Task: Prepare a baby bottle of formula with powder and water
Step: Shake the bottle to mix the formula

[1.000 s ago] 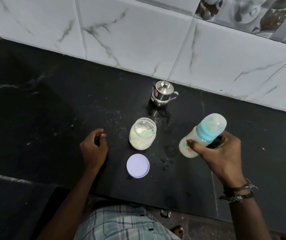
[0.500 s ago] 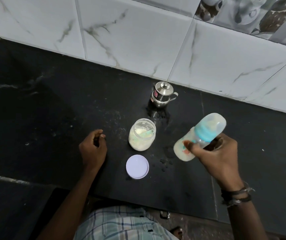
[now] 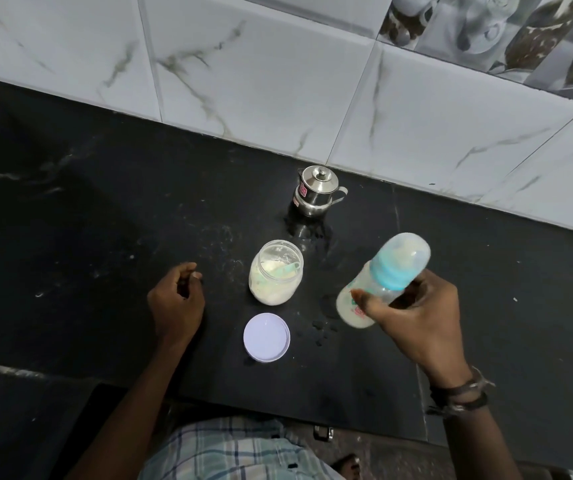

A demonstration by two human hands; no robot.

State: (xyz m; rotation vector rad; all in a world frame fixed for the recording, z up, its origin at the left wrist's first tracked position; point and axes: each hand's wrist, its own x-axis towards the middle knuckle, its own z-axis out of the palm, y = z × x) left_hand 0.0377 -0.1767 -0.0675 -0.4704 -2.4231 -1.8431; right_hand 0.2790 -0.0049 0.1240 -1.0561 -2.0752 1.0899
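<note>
My right hand (image 3: 420,320) grips a baby bottle (image 3: 378,282) with a blue collar and a clear cap, tilted in the air above the counter, milky liquid inside. My left hand (image 3: 176,303) rests on the black counter (image 3: 70,220) with fingers loosely curled, holding nothing. Between the hands stands an open clear jar of formula powder (image 3: 275,271) with a pale green scoop inside. Its white lid (image 3: 266,337) lies flat in front of it. A small steel lidded pot (image 3: 318,190) stands near the wall behind.
A white marble-look tile wall (image 3: 260,81) rises behind the counter. Drops and specks of powder dot the counter around the jar (image 3: 323,329). The counter's front edge runs just above my checked shirt (image 3: 236,452).
The bottle in my right hand has shifted and changed tilt a little from frame to frame, staying in the air. My left hand, the jar, lid and pot have stayed put.
</note>
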